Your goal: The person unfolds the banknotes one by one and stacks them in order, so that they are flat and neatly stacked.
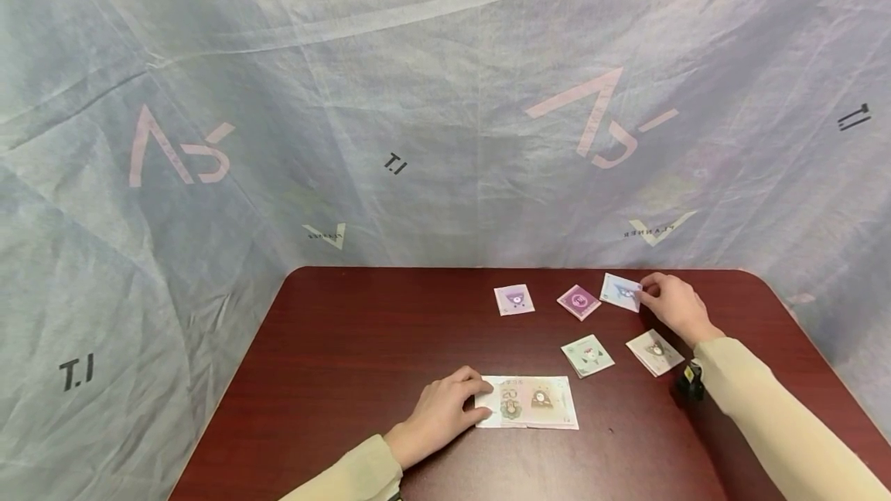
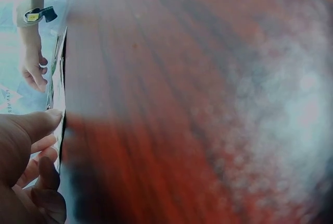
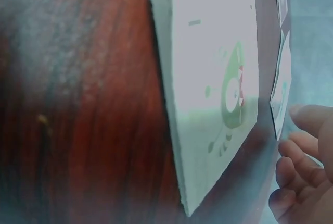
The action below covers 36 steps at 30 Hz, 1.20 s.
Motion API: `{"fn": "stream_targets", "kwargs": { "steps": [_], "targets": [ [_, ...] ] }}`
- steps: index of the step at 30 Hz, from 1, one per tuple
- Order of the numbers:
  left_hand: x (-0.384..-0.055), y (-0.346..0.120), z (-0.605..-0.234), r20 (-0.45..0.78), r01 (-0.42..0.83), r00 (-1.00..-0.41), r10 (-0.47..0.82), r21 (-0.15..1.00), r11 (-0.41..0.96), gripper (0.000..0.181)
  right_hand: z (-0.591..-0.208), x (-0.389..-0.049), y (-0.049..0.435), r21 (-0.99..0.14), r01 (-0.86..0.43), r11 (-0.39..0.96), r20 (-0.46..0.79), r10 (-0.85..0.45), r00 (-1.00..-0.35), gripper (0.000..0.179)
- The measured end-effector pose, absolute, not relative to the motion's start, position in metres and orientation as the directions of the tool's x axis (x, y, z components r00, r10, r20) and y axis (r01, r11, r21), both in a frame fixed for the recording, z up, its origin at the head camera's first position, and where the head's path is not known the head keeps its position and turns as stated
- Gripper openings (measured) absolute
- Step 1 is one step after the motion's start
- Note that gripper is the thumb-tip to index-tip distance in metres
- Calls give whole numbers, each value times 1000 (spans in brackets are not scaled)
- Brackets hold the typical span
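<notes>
My left hand [image 1: 442,412] rests on the left end of an unfolded play banknote [image 1: 550,402], thumb and fingertips spread apart on it. At the back right, my right hand [image 1: 675,304] pinches the right edge of a folded blue play banknote [image 1: 618,291]. In the right wrist view, that hand's thumb and curled fingers [image 3: 307,161] are at the blue note's edge. A folded green note [image 3: 208,78] fills the middle of that view. The left wrist view catches the unfolded note edge-on, beside the left thumb [image 2: 39,122].
A folded brown note [image 1: 655,352] lies below the right hand. The folded green note lies left of it. Further back are a magenta note [image 1: 579,301] and a purple note [image 1: 514,300]. A printed grey cloth [image 1: 445,114] hangs behind the dark red table [image 1: 334,362].
</notes>
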<state>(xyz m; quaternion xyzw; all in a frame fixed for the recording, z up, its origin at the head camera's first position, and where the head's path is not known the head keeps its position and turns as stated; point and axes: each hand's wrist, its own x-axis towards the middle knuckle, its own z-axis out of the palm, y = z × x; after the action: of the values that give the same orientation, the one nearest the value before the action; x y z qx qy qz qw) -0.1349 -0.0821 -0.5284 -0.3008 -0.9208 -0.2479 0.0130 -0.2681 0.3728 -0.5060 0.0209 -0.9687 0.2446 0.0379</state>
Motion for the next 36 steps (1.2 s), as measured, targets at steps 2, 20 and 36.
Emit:
{"fn": "stream_targets", "kwargs": {
  "steps": [2,20,36],
  "targets": [
    [-135,-82,-529,174,561,-819,548,447,697,28,-507,-270,373,-464,-67,883,85,-31,-996,36],
    [-135,-81,-528,165,557,-820,548,451,698,28,-508,-272,370,-409,-70,910,37,-60,-998,45],
    [-135,-81,-528,190,572,-812,551,446,688,26,-506,-269,371,-417,-17,909,12,-14,-1000,49]
  ]
}}
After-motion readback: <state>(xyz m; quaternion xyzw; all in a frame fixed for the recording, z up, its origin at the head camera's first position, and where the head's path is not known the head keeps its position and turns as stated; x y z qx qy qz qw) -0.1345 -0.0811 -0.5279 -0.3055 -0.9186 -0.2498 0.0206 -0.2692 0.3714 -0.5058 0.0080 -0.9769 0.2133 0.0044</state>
